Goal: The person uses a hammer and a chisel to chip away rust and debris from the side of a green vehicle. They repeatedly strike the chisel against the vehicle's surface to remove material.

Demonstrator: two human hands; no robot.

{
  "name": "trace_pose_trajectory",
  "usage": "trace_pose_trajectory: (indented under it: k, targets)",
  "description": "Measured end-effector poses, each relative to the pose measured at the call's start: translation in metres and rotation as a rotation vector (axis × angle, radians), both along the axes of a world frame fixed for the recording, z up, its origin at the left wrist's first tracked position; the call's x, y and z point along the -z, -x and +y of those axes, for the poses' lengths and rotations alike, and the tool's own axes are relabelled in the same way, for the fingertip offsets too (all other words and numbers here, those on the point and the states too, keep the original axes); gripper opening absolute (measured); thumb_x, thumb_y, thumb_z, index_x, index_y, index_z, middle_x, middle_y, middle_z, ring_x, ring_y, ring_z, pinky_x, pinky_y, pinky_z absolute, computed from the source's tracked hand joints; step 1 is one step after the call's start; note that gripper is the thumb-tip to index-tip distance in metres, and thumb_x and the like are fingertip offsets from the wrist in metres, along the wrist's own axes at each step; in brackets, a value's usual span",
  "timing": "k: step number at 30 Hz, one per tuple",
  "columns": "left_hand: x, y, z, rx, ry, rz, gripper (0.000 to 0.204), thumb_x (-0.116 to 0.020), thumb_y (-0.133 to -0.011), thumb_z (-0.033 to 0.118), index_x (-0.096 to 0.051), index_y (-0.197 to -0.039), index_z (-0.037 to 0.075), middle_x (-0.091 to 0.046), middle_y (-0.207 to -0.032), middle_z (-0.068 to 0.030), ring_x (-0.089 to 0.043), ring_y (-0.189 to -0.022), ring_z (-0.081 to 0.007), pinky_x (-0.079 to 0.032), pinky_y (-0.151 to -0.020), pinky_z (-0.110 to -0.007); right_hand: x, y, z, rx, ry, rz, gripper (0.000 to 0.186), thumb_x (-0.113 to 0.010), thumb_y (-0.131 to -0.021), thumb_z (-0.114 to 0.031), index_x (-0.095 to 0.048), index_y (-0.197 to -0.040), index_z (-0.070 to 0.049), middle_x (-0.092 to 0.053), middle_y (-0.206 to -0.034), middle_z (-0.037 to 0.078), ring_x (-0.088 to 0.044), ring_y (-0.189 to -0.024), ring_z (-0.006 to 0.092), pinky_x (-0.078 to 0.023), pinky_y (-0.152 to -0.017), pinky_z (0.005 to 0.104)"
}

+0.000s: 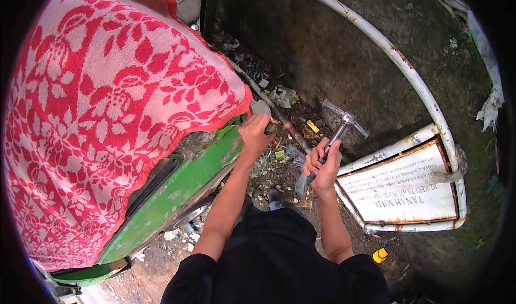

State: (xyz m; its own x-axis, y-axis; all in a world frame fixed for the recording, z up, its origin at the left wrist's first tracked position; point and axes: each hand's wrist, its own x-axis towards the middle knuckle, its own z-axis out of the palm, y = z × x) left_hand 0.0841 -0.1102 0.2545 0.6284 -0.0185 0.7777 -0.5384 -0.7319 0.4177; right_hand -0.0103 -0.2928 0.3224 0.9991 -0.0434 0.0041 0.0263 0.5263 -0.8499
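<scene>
My right hand (323,165) is closed around the handle of a metal hammer (344,122). The hammer's head is up and away from me, in front of the mossy wall. My left hand (255,133) reaches to the edge of a green car body (185,199), its fingers wrapped round a dark, short-handled object (271,128). Most of that object is hidden in the hand, so its kind does not show. Just beyond the left fingers is a flat grey piece (261,108); whether it belongs to the held object I cannot tell.
A red and pink floral blanket (118,89) drapes over the car. To the right, a white sign (408,186) in a rusty frame joins a curved white pipe (398,57). Litter and rubble cover the ground, with a yellow wrapper (380,255) at lower right.
</scene>
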Motion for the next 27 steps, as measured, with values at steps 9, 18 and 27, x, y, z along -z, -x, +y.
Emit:
trace_pose_trajectory:
  k: [9,18,27]
  targets:
    - [0.001,0.041,0.018,0.333,-0.118,-0.037,0.024,-0.077,-0.068,0.001,-0.054,-0.066,0.007,-0.052,-0.063,-0.0045,-0.054,-0.060,-0.0220,-0.042,-0.054,-0.035,0.021,0.014,0.001,0.055,-0.053,0.139,0.054,-0.028,-0.106,-0.057,-0.033,-0.076,-0.012,-0.023,-0.051,-0.005,-0.024,-0.039,0.0065,-0.030,-0.037,0.0253]
    - [-0.007,0.035,0.018,0.377,-0.089,-0.060,0.024,-0.075,-0.071,-0.004,-0.053,-0.066,0.006,-0.053,-0.064,-0.0044,-0.053,-0.058,-0.0215,-0.039,-0.053,-0.035,0.033,0.027,0.007,0.023,0.010,0.184,0.054,-0.028,-0.105,-0.059,-0.034,-0.077,-0.013,-0.023,-0.052,-0.005,-0.022,-0.040,0.0061,-0.028,-0.037,0.0245]
    - [0.004,0.038,0.013,0.317,0.005,-0.020,0.024,-0.074,-0.071,-0.005,-0.053,-0.066,0.005,-0.050,-0.063,-0.0061,-0.051,-0.056,-0.0242,-0.038,-0.053,-0.036,0.038,0.036,0.009,0.013,-0.058,0.220,0.054,-0.031,-0.106,-0.056,-0.035,-0.077,-0.011,-0.027,-0.053,-0.004,-0.025,-0.040,0.0063,-0.030,-0.037,0.0249]
